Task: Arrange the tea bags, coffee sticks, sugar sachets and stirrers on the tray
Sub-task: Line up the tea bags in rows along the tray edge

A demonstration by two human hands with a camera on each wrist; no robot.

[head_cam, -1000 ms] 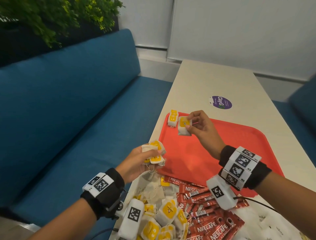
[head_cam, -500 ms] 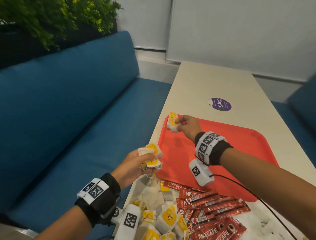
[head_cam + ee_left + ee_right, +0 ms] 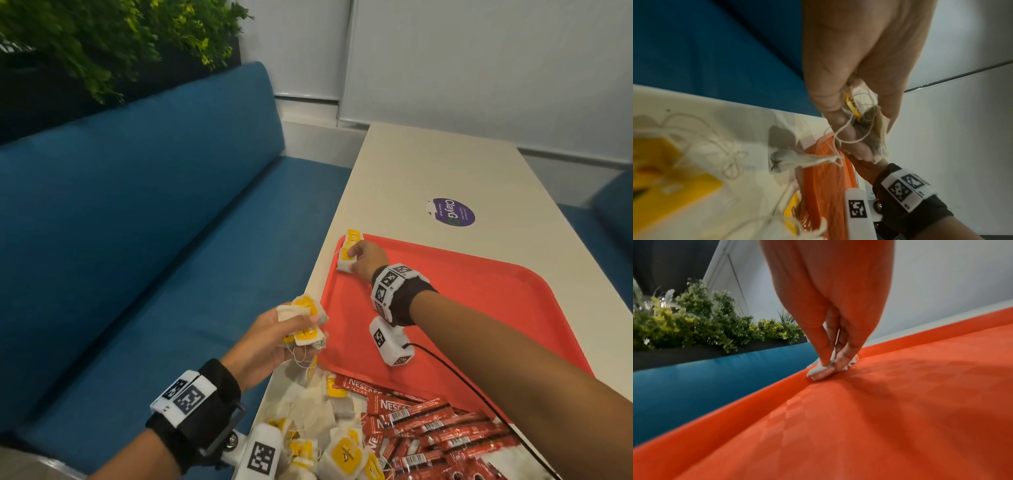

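A red tray [image 3: 486, 308] lies on the white table. At its far left corner my right hand [image 3: 352, 257] pinches a white tea bag with a yellow tag [image 3: 343, 266] and holds it down on the tray floor, right beside another tea bag [image 3: 354, 236]. The right wrist view shows the fingertips [image 3: 825, 361] closed on that tea bag [image 3: 818, 372] against the tray's rim [image 3: 756, 395]. My left hand [image 3: 308, 325] hovers off the tray's near left corner and grips a bunch of tea bags [image 3: 303, 308], their strings dangling [image 3: 851, 129].
A loose pile of tea bags [image 3: 329, 431] lies on the table near me, with red Nescafe sticks [image 3: 428, 425] beside it overlapping the tray's near edge, and white sachets [image 3: 507, 462] at the bottom right. A blue bench [image 3: 154, 257] runs along the left. A purple sticker [image 3: 452, 211] lies beyond the tray.
My right hand carried a tea bag from above the tray to its far left corner and lowered it beside the first one. The left hand stayed put with its bunch.
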